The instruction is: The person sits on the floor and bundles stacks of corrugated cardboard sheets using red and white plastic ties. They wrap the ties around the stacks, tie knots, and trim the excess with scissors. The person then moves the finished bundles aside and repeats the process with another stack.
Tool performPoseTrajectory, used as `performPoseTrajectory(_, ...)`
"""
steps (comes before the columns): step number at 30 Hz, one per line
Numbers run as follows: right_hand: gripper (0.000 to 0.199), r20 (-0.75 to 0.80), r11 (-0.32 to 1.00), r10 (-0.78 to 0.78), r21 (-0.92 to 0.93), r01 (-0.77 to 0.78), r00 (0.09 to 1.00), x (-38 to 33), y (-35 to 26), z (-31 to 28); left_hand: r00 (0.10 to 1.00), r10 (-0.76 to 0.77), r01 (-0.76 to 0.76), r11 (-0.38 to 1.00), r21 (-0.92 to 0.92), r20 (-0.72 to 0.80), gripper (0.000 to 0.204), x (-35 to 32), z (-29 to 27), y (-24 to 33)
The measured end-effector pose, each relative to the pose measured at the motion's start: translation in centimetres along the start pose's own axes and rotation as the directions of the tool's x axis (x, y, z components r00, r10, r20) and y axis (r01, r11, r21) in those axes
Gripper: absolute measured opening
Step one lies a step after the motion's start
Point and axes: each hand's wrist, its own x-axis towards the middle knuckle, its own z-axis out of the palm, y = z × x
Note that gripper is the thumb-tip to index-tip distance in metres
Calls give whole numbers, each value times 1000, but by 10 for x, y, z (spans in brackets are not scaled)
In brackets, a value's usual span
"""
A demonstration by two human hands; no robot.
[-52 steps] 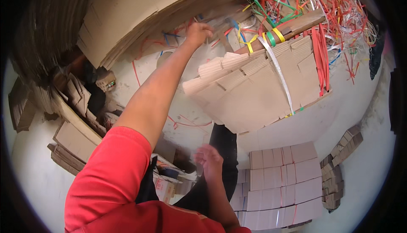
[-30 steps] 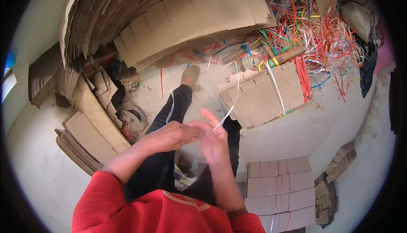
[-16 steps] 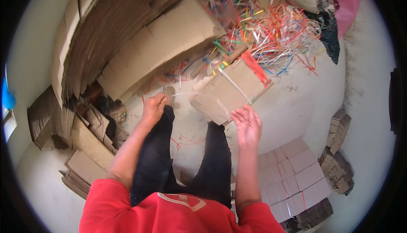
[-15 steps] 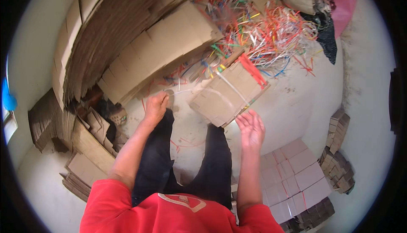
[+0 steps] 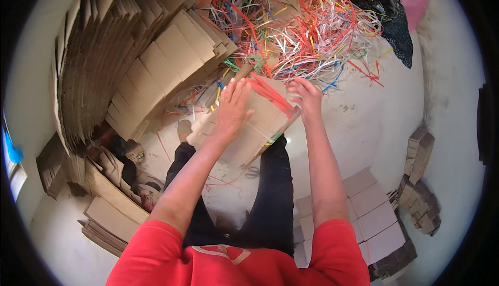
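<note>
A flat stack of brown cardboard (image 5: 254, 135) lies at a slant in front of my legs. Red plastic strips (image 5: 271, 94) run along its far edge, and a pale strap with yellow-green bits (image 5: 273, 138) shows at its right side. My left hand (image 5: 233, 108) is over the top of the stack with fingers stretched out. At the far right corner, beside the red strips, is my right hand (image 5: 307, 98); its fingers are slightly bent and apart, a little blurred, with nothing visible in them. Whether it touches the cardboard, I cannot tell.
A tangled heap of coloured plastic strips (image 5: 322, 36) covers the far floor. Tall stacks of flat cardboard (image 5: 99, 62) stand on the left. Tied cardboard bundles (image 5: 371, 208) sit at the near right, with more bundles (image 5: 420, 182) by the wall. Scissors (image 5: 252, 173) lie between my legs.
My left hand has let go of the white strip and moved right onto the stack. My right hand has moved from the near corner to the far right corner.
</note>
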Motion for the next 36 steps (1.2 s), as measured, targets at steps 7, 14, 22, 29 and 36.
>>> performPoseTrajectory(7,30,45,970,-27,-241,37,999,161,14,2,994,-54,15,930,367,97,75,-2,60,-29)
performPoseTrajectory(14,28,437,-34,-262,-895,444,861,275,42,-7,998,-11,-30,835,550,70,71,0,75,-34)
performPoseTrajectory(22,35,181,352,-344,-885,305,921,272,18,-30,998,51,-65,834,548,41,70,7,85,-34)
performPoseTrajectory(29,46,-36,937,-310,158,311,950,59,-126,-44,998,-27,-4,867,498,55,72,-5,84,-40)
performPoseTrajectory(36,26,-117,525,-503,746,410,856,-106,-225,-89,999,-13,-9,889,459,46,73,2,83,-36)
